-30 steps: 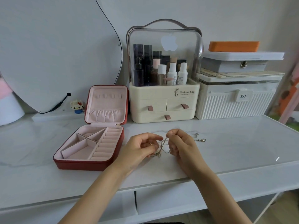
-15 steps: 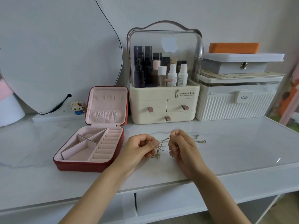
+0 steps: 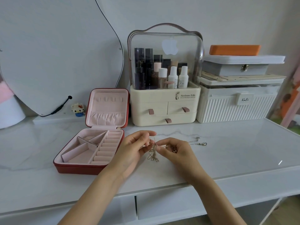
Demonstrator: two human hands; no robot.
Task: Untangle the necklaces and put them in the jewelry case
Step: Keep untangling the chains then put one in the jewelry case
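Note:
A knot of thin gold necklaces hangs between my two hands above the white table. My left hand pinches the chains from the left, and my right hand pinches them from the right; a small dark bead shows by its fingers. The tangle's lower end dangles to the tabletop. A silver necklace with a pendant lies on the table just right of my right hand. The red jewelry case lies open at the left, its pink compartments bare and its lid upright.
A cream cosmetics organiser with a clear dome stands behind my hands. A white ribbed box with stacked boxes sits at back right. A curved mirror and a small figurine are at back left. The table's front edge runs below my wrists.
My hands have shifted a little on the chains; the tangle now hangs lower between them, its end reaching the tabletop. The case and silver necklace have not moved.

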